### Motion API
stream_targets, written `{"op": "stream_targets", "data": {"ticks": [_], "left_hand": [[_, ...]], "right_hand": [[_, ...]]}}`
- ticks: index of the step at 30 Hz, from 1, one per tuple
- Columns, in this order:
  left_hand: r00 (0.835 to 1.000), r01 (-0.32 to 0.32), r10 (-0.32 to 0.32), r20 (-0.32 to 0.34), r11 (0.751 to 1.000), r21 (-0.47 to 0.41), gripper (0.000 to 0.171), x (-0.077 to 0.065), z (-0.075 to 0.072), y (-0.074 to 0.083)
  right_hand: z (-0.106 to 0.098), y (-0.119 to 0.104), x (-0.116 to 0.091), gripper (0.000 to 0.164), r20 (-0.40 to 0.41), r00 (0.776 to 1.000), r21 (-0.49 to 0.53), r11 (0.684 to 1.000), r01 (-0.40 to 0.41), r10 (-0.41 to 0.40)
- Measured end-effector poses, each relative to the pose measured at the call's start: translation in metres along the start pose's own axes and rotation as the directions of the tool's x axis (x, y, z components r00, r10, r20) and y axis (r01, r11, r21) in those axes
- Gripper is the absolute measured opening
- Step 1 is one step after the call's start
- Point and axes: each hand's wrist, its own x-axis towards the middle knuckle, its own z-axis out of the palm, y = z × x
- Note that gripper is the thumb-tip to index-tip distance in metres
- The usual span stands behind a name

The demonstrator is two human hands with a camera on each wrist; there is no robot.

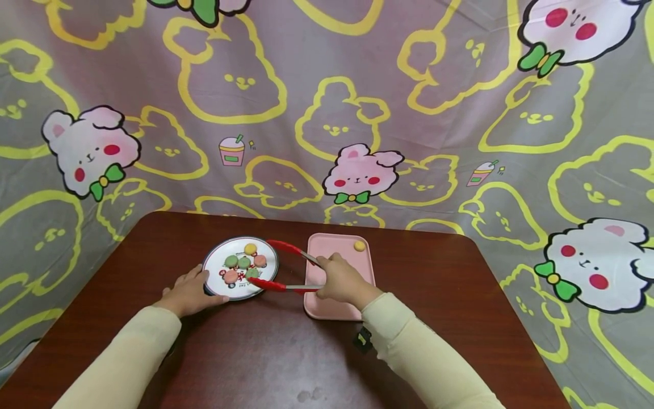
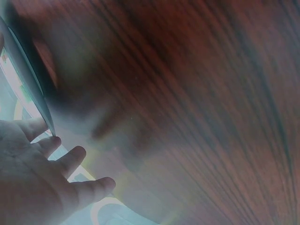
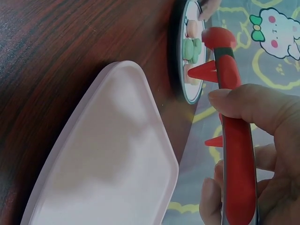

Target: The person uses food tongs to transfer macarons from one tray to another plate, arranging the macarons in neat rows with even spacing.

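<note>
Several yellow, green and pink macarons (image 1: 231,261) lie on a white plate with a dark rim (image 1: 214,253), left of centre. At the plate's left and near edge, my left hand (image 1: 191,292) rests with fingers spread and fairly straight, fingertips right at the rim in the left wrist view. My right hand (image 1: 339,278) grips a pair of red-tipped tongs (image 1: 301,287) above a pink tray (image 1: 317,244). The tongs' arms stand apart with their tips reaching over the plate; the nearer tip overlaps a green macaron (image 1: 252,274). One yellow macaron (image 1: 359,246) sits at the tray's far right.
Everything stands on a dark brown wooden table (image 1: 429,295). Behind it and at the sides hangs a grey cloth (image 1: 286,142) with cartoon animals. A small black item marked with a yellow figure (image 1: 363,339) shows beside my right sleeve.
</note>
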Motion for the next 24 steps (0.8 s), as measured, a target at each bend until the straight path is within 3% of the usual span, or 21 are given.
{"op": "stream_targets", "data": {"ticks": [24], "left_hand": [[1.000, -0.001, 0.001, 0.003, 1.000, 0.010, 0.114, 0.002, 0.001, -0.001]], "right_hand": [[-0.008, 0.024, -0.011, 0.072, -0.092, 0.994, 0.045, 0.997, -0.060, 0.064]]}}
